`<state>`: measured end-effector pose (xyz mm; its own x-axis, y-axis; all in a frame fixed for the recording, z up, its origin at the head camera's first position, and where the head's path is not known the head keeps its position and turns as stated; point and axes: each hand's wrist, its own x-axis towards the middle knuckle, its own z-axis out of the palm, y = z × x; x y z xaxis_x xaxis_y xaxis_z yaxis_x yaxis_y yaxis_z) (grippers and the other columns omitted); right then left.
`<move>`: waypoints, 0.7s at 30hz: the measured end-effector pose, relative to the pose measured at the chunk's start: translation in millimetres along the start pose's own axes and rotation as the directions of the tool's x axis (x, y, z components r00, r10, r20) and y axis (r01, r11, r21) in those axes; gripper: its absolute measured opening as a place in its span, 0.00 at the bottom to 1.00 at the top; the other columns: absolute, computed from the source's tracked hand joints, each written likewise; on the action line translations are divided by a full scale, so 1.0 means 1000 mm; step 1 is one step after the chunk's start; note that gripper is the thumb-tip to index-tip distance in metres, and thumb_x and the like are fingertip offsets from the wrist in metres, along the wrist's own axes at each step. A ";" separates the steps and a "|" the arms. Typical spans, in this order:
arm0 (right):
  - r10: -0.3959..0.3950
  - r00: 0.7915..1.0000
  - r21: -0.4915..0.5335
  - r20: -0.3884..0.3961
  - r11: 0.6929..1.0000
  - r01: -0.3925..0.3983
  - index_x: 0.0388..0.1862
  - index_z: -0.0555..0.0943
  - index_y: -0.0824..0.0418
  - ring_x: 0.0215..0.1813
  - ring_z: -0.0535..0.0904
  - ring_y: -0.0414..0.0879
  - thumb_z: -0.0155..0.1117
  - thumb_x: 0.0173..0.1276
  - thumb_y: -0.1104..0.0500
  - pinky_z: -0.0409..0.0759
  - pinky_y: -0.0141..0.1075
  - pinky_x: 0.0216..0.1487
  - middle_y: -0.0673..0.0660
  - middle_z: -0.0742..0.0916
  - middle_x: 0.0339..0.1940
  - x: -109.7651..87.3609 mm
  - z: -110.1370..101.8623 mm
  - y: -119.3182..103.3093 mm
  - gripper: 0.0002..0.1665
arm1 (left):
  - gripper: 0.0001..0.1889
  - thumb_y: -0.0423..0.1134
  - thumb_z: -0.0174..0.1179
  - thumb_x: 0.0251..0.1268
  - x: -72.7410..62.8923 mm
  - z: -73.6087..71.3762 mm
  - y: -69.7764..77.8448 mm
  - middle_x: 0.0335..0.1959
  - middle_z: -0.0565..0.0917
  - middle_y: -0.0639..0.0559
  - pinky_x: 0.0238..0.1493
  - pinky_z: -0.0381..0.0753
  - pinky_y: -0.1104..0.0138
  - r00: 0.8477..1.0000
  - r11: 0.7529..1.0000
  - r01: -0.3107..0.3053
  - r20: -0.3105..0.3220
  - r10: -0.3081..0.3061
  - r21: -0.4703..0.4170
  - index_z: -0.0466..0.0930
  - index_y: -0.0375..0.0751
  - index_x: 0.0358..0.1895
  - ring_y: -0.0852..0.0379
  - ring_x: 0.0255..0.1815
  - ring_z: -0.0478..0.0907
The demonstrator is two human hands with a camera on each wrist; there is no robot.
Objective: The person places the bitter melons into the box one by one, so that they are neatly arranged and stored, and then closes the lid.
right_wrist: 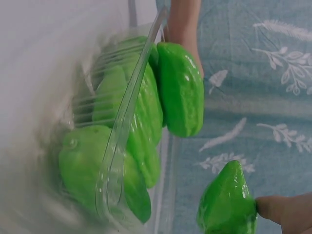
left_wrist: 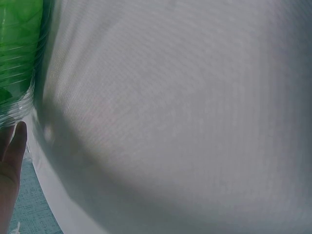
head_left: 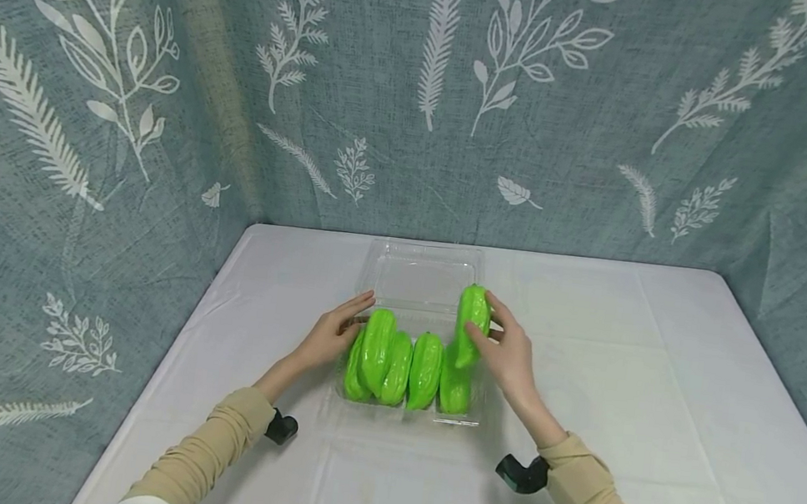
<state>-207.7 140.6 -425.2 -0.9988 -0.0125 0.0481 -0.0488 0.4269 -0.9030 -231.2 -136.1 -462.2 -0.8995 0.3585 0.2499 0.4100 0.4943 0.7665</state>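
Note:
A glossy, ridged green starfruit (head_left: pixel 473 307) is pinched upright between the thumb and fingers of my right hand (head_left: pixel 511 359), above the right end of a clear plastic clamshell box (head_left: pixel 457 421). In the right wrist view the held starfruit (right_wrist: pixel 225 202) is apart from the box wall. Several more starfruit (head_left: pixel 425 371) lie in the box, one (head_left: pixel 378 350) on top of others at the left. My left hand (head_left: pixel 323 340) is at the box's left side; in the left wrist view its fingertips (left_wrist: pixel 18 134) touch the box's corner.
The box's clear lid (head_left: pixel 422 275) lies folded back behind it. A white cloth covers the table (head_left: pixel 613 395). Blue-green leaf-patterned curtains (head_left: pixel 377 97) stand along the back and sides. Black wrist devices (head_left: pixel 524 474) sit on both sleeves.

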 end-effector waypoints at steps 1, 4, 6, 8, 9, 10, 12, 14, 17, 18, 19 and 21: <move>0.001 1.000 -0.002 0.003 1.000 -0.001 0.73 0.61 0.58 0.57 0.79 0.64 0.58 0.69 0.57 0.85 0.46 0.49 0.71 0.73 0.65 -0.001 0.001 -0.001 0.35 | 0.23 0.18 0.45 0.64 0.000 0.000 0.000 0.69 0.62 0.30 0.60 0.75 0.47 1.000 1.000 0.002 -0.001 -0.002 0.003 0.64 0.23 0.64 0.34 0.63 0.71; 0.001 1.000 -0.012 0.012 1.000 0.000 0.73 0.60 0.59 0.57 0.79 0.64 0.58 0.69 0.56 0.85 0.46 0.49 0.71 0.73 0.65 -0.002 0.003 -0.003 0.35 | 0.23 0.18 0.45 0.64 0.000 0.000 0.000 0.69 0.63 0.30 0.58 0.76 0.47 1.000 1.000 0.001 -0.004 -0.001 0.004 0.65 0.22 0.64 0.34 0.62 0.71; 0.005 1.000 -0.009 0.015 1.000 -0.005 0.73 0.61 0.58 0.57 0.79 0.63 0.58 0.69 0.56 0.85 0.46 0.49 0.71 0.73 0.65 -0.003 0.005 -0.004 0.35 | 0.23 0.18 0.45 0.64 0.000 0.000 0.000 0.69 0.63 0.30 0.58 0.76 0.48 1.000 1.000 0.000 -0.003 0.000 0.003 0.64 0.22 0.64 0.34 0.61 0.72; 0.004 1.000 -0.008 0.017 1.000 -0.004 0.73 0.61 0.58 0.57 0.79 0.63 0.58 0.69 0.55 0.85 0.46 0.49 0.70 0.74 0.65 -0.003 0.006 -0.003 0.35 | 0.23 0.18 0.45 0.64 -0.001 0.000 0.000 0.69 0.62 0.29 0.58 0.76 0.48 1.000 1.000 -0.003 0.000 0.003 -0.005 0.64 0.21 0.64 0.34 0.60 0.73; 0.009 1.000 -0.002 0.017 1.000 -0.009 0.73 0.61 0.57 0.57 0.79 0.63 0.59 0.68 0.55 0.85 0.46 0.49 0.70 0.74 0.65 -0.003 0.007 -0.003 0.36 | 0.23 0.18 0.45 0.64 -0.001 0.000 0.000 0.69 0.62 0.29 0.59 0.75 0.48 1.000 1.000 -0.003 0.002 0.003 -0.009 0.64 0.21 0.64 0.33 0.60 0.73; 0.008 1.000 0.000 0.018 1.000 -0.008 0.73 0.61 0.57 0.57 0.79 0.63 0.59 0.68 0.55 0.85 0.46 0.49 0.70 0.74 0.65 -0.003 0.008 -0.003 0.36 | 0.23 0.18 0.44 0.64 -0.001 0.000 -0.001 0.69 0.62 0.29 0.60 0.75 0.48 1.000 1.000 -0.003 0.004 0.003 -0.014 0.64 0.21 0.64 0.33 0.60 0.73; 0.010 1.000 0.005 0.018 1.000 -0.010 0.73 0.61 0.57 0.57 0.79 0.63 0.59 0.68 0.55 0.85 0.45 0.48 0.70 0.74 0.65 -0.003 0.009 -0.003 0.36 | 0.23 0.18 0.44 0.64 -0.001 0.000 -0.001 0.69 0.61 0.29 0.62 0.73 0.48 1.000 1.000 -0.003 0.006 0.003 -0.022 0.63 0.20 0.64 0.33 0.60 0.73; 0.010 1.000 0.008 0.019 1.000 -0.010 0.73 0.62 0.57 0.57 0.79 0.63 0.60 0.68 0.55 0.85 0.45 0.48 0.70 0.74 0.65 -0.004 0.010 -0.002 0.36 | 0.23 0.18 0.44 0.64 -0.001 0.000 -0.001 0.69 0.61 0.29 0.63 0.72 0.48 1.000 1.000 -0.004 0.007 0.004 -0.021 0.63 0.20 0.64 0.33 0.60 0.73; 0.007 1.000 0.010 0.022 1.000 -0.008 0.73 0.62 0.56 0.57 0.79 0.63 0.60 0.68 0.55 0.85 0.45 0.48 0.70 0.74 0.65 -0.004 0.011 -0.001 0.36 | 0.23 0.18 0.45 0.64 -0.001 0.000 0.000 0.69 0.61 0.29 0.63 0.71 0.48 1.000 1.000 -0.003 0.006 0.004 -0.015 0.64 0.20 0.64 0.33 0.61 0.72; 0.006 1.000 0.010 0.023 1.000 -0.006 0.73 0.62 0.56 0.56 0.79 0.63 0.60 0.68 0.55 0.85 0.45 0.48 0.70 0.74 0.65 -0.005 0.012 -0.001 0.36 | 0.23 0.18 0.45 0.64 -0.001 0.000 0.000 0.69 0.61 0.29 0.64 0.71 0.49 1.000 1.000 -0.003 0.006 0.003 -0.014 0.63 0.20 0.64 0.33 0.61 0.72; 0.004 1.000 0.009 0.025 1.000 -0.004 0.73 0.62 0.56 0.56 0.79 0.63 0.59 0.68 0.55 0.85 0.46 0.48 0.70 0.74 0.65 -0.005 0.012 0.000 0.36 | 0.23 0.18 0.44 0.64 -0.001 -0.001 0.000 0.70 0.61 0.29 0.64 0.70 0.49 1.000 1.000 -0.001 0.007 0.001 -0.014 0.63 0.20 0.64 0.33 0.61 0.72; 0.004 1.000 0.010 0.029 1.000 -0.004 0.73 0.62 0.57 0.56 0.79 0.63 0.59 0.68 0.54 0.85 0.46 0.48 0.70 0.74 0.65 -0.006 0.013 0.001 0.36 | 0.23 0.18 0.44 0.64 -0.001 -0.001 0.000 0.70 0.61 0.29 0.65 0.70 0.49 1.000 1.000 0.003 0.009 -0.003 -0.017 0.63 0.20 0.64 0.33 0.62 0.71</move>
<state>-202.0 129.0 -431.7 -0.9988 -0.0370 0.0325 -0.0450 0.4175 -0.9076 -230.4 -136.8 -462.1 -0.8994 0.3637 0.2425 0.4045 0.4819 0.7772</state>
